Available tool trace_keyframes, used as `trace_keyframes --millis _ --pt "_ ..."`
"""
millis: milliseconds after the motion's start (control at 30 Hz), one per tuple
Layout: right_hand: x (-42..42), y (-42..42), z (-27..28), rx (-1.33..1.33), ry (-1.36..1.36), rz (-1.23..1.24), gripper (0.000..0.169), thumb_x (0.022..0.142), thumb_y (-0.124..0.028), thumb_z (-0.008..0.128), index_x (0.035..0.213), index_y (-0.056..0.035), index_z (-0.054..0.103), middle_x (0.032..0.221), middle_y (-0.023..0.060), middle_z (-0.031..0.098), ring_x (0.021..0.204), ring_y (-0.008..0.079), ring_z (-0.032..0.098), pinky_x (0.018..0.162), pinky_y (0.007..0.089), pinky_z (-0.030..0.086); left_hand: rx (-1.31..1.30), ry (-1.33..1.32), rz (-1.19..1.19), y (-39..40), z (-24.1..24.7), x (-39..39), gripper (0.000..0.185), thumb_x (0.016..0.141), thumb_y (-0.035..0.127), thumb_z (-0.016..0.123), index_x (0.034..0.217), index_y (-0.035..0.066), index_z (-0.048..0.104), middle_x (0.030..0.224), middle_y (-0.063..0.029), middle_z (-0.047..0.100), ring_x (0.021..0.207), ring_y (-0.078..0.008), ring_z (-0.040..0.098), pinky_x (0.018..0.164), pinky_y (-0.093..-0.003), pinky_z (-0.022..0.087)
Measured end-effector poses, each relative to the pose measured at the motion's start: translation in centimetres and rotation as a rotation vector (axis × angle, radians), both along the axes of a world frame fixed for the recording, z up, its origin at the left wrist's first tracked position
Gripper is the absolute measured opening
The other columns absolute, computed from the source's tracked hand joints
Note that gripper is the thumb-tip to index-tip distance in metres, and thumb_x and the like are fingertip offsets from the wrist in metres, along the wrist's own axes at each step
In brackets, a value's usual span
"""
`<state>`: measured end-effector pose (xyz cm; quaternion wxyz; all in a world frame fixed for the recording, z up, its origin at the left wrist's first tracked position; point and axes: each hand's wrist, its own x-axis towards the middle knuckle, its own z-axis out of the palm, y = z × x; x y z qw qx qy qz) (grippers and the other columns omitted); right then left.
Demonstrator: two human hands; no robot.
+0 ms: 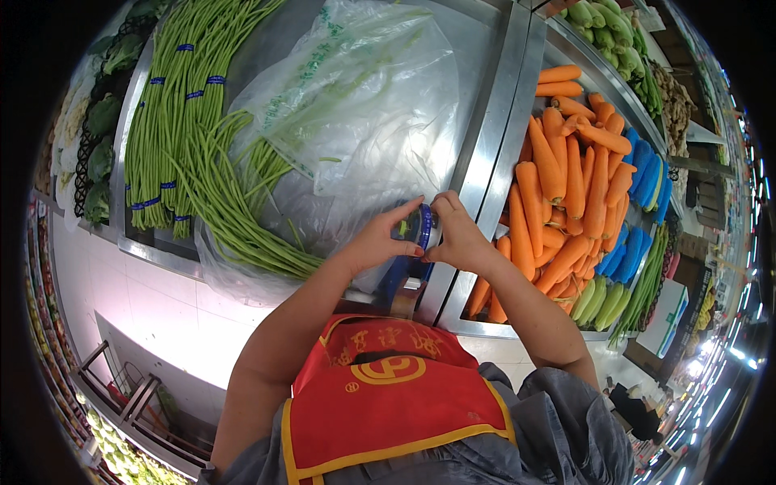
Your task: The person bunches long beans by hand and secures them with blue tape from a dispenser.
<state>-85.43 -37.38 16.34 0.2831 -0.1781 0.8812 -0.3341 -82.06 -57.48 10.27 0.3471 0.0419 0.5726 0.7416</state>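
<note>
Both my hands meet at a roll of blue printed tape (pixel 426 225) on a blue tape dispenser (pixel 397 276), at the near edge of the metal display tray. My left hand (pixel 382 239) has its thumb and forefinger at the roll's left side. The fingers of my right hand (pixel 458 233) touch its right side. Whether either hand grips the tape is unclear. Loose long green beans (pixel 242 212) lie left of my hands, partly on and under a clear plastic bag (pixel 388 103). Long bean bundles (pixel 176 121) bound with blue tape lie farther left.
A metal divider (pixel 491 133) separates this tray from carrots (pixel 570 176) at the right. Beyond them are items in blue foam netting (pixel 645 176) and pale green gourds (pixel 600 303). Broccoli (pixel 100 160) sits in black crates at the far left.
</note>
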Motion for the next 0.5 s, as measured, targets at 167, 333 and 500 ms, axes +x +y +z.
trace_keyframes --millis 167,333,500 --pt "0.4 0.3 -0.2 -0.013 -0.024 -0.024 0.076 0.057 -0.011 0.085 0.120 0.0060 0.046 0.117 0.0203 0.044 0.110 0.0375 0.050 0.093 0.0382 0.046 -0.059 -0.029 -0.058 0.0 1.4 -0.3 0.089 0.081 0.001 0.073 0.155 0.007 0.025 0.147 -0.0095 0.044 0.130 -0.0173 0.045 0.107 -0.0329 0.039" --pt "1.1 0.4 -0.7 0.121 -0.035 -0.012 0.086 0.063 -0.018 0.086 0.133 0.0068 0.042 0.130 0.0247 0.047 0.125 0.0398 0.047 0.105 0.0390 0.042 -0.254 0.239 0.111 1.6 -0.4 2.5 0.088 0.082 0.012 0.077 0.153 0.002 0.026 0.150 -0.0180 0.038 0.136 -0.0253 0.040 0.107 -0.0357 0.041" --pt "0.5 0.3 -0.5 0.067 -0.034 0.017 0.080 0.062 -0.018 0.086 0.128 0.0074 0.048 0.125 0.0231 0.051 0.116 0.0396 0.054 0.099 0.0392 0.045 -0.240 0.123 0.063 1.3 1.3 1.2 0.087 0.077 0.015 0.081 0.147 -0.005 0.034 0.148 -0.0205 0.038 0.135 -0.0280 0.041 0.107 -0.0360 0.042"
